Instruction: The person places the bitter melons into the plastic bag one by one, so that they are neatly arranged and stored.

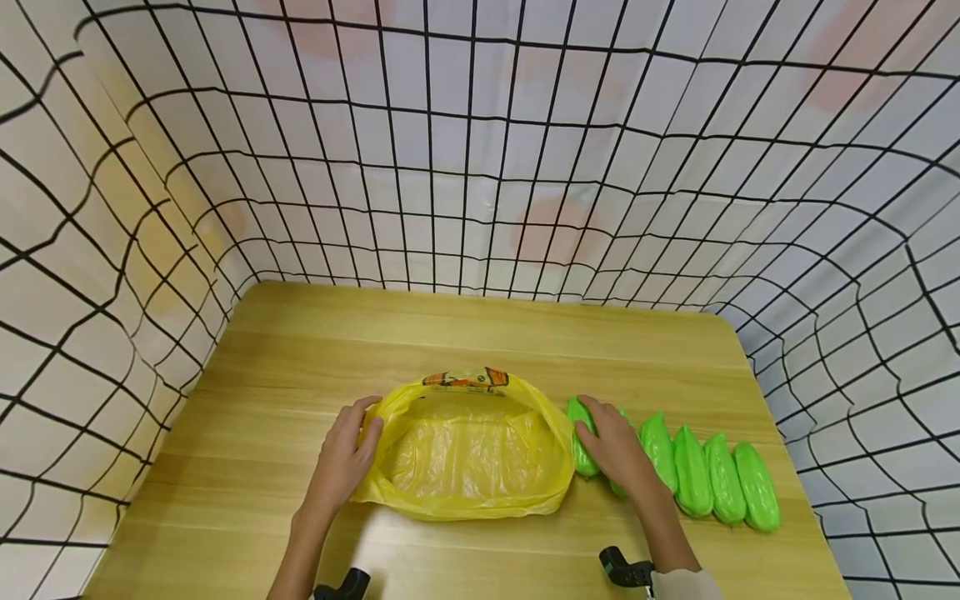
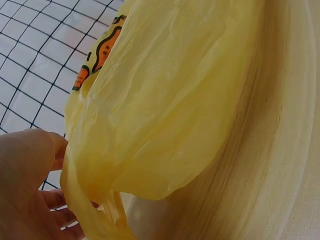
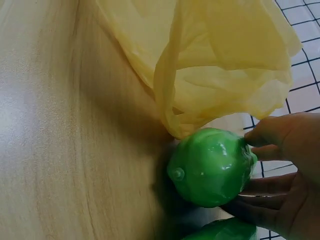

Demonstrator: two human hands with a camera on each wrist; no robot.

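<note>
A yellow plastic bag (image 1: 465, 458) lies on the table with its mouth spread wide and its inside showing. My left hand (image 1: 350, 450) holds the bag's left edge; in the left wrist view its fingertips are partly hidden behind the yellow film. To the right of the bag, my right hand (image 1: 615, 442) grips a bright green, elongated fruit (image 1: 581, 450) with a pointed end. Seen from the right wrist, the thumb is on one side of this glossy fruit (image 3: 212, 167) and the fingers are on the other, partly hidden.
Several similar green fruits (image 1: 693, 475) lie in a row at the right, one partly under my right hand. Black wire mesh (image 1: 480, 150) backed with white sheeting surrounds the wooden table (image 1: 480, 325) at the back and sides. An orange print (image 1: 465, 381) marks the bag's far rim.
</note>
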